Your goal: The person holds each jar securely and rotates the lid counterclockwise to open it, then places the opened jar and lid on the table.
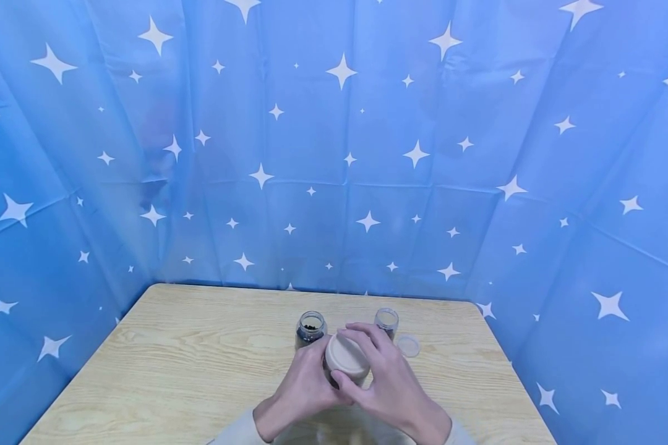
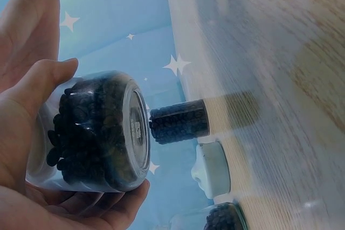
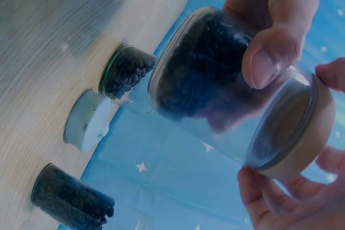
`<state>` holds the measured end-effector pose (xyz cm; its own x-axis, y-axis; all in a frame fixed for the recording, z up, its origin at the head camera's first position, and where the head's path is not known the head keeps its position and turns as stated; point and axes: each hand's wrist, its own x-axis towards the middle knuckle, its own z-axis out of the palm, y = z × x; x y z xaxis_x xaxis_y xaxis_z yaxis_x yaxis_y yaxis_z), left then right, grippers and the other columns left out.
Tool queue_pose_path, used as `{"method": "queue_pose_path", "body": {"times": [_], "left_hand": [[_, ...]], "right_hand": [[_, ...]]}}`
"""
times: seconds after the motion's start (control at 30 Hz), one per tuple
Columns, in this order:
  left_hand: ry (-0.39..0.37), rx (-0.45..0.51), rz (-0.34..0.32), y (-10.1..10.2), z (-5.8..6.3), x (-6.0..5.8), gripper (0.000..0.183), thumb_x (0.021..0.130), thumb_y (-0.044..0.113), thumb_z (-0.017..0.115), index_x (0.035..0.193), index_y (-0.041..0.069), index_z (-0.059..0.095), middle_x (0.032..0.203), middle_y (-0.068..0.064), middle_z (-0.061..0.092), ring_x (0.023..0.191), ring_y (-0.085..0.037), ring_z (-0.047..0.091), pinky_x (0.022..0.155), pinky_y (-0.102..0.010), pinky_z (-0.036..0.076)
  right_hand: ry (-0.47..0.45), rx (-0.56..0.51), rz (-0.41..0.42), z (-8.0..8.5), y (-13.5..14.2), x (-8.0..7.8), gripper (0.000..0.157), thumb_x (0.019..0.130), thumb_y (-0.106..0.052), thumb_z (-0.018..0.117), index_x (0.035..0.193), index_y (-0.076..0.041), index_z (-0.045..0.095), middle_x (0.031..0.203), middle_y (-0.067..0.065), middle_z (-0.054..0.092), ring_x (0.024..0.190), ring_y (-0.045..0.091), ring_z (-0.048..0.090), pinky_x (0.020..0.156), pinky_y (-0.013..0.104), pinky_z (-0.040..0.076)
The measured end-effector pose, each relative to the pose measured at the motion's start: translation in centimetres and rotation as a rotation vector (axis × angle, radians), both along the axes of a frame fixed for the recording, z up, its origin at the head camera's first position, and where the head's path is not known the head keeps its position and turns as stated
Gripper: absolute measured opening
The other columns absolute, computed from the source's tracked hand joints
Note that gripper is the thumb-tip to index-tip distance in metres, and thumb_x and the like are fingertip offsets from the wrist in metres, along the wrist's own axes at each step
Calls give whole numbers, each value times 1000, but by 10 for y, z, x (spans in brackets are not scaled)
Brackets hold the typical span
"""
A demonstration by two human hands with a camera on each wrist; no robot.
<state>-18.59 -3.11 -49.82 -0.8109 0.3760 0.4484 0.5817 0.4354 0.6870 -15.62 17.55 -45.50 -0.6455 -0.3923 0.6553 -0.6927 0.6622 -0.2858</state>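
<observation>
A clear jar (image 2: 94,133), partly filled with dark beans, is tilted in my left hand (image 1: 306,377), its fingers and thumb wrapped round its side. It is raised above the table. My right hand (image 1: 386,380) grips the round beige lid (image 1: 346,357) at the jar's mouth, fingers and thumb spread round its edge. In the right wrist view the lid (image 3: 302,133) sits at the end of the jar (image 3: 205,63), with right fingertips at its rim. The beans lie toward the jar's base.
Two smaller open glass jars with dark beans stand behind the hands, the left jar (image 1: 311,329) and the right jar (image 1: 387,321). A pale knobbed piece (image 2: 213,171) stands between them. A clear disc (image 1: 408,346) lies on the wooden table (image 1: 161,371). Blue starry curtain (image 1: 312,148) surrounds the table.
</observation>
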Motion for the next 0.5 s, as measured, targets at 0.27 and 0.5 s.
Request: {"method": "queue_pose_path", "body": {"times": [0.27, 0.5], "left_hand": [[-7, -6, 0, -1, 0, 1, 78, 71, 23, 105, 141, 15, 71, 117, 3, 82, 104, -6, 77, 86, -25, 66], [-8, -5, -2, -1, 1, 3, 79, 71, 23, 105, 142, 14, 71, 118, 3, 82, 104, -6, 77, 87, -26, 67]], "right_hand": [[-14, 9, -19, 1, -1, 4, 66, 93, -33, 98, 153, -22, 71, 155, 2, 70, 135, 22, 74, 98, 40, 68], [-7, 11, -23, 1, 0, 6, 65, 94, -33, 97, 152, -23, 71, 155, 1, 70, 137, 23, 73, 98, 41, 68]]}}
